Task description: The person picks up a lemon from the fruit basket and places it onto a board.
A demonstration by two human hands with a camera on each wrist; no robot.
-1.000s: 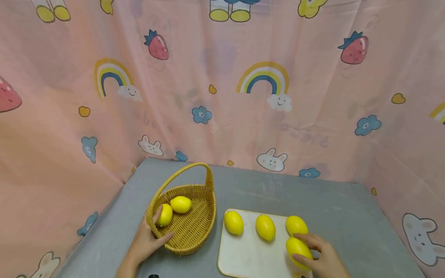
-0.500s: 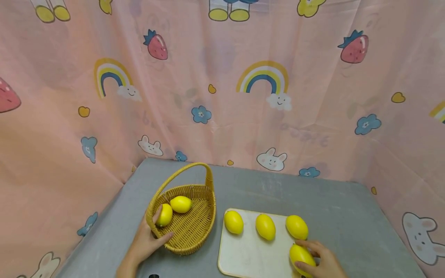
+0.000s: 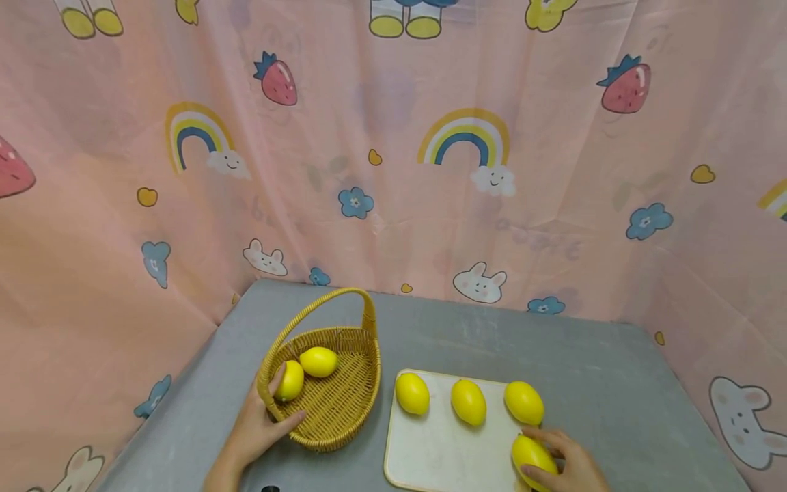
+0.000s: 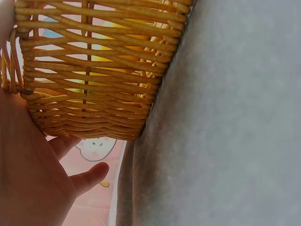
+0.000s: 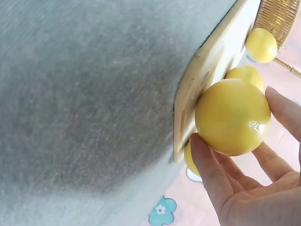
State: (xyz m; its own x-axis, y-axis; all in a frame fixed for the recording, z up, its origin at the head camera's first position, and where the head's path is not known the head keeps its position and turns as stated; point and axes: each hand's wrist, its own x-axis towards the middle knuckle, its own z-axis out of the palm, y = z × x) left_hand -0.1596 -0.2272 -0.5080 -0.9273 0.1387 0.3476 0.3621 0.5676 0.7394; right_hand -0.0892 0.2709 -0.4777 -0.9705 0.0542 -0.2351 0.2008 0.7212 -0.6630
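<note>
My left hand (image 3: 253, 425) holds the near left side of a woven wicker basket (image 3: 347, 400), thumb and a fingertip over its rim. Inside the basket lie two lemons, one lemon (image 3: 319, 362) towards the back and another lemon (image 3: 290, 381) beside my fingertip. In the left wrist view the woven wall (image 4: 99, 75) stands against that hand. At the board's near right, my right hand (image 3: 570, 459) pinches a lemon (image 3: 532, 459) between thumb and fingers. The right wrist view has this lemon (image 5: 233, 117) close to the pale board (image 5: 186, 106); whether it touches is unclear.
Along the back of the pale rectangular board (image 3: 455, 454) sit a left lemon (image 3: 412, 393), a middle lemon (image 3: 468, 402) and a right lemon (image 3: 525, 402). The grey tabletop (image 3: 590, 369) meets a pink printed curtain (image 3: 381, 239) behind and at the sides.
My right hand and its lemon have shifted slightly nearer and to the right, away from the back right lemon. My left hand and the basket have stayed in place.
</note>
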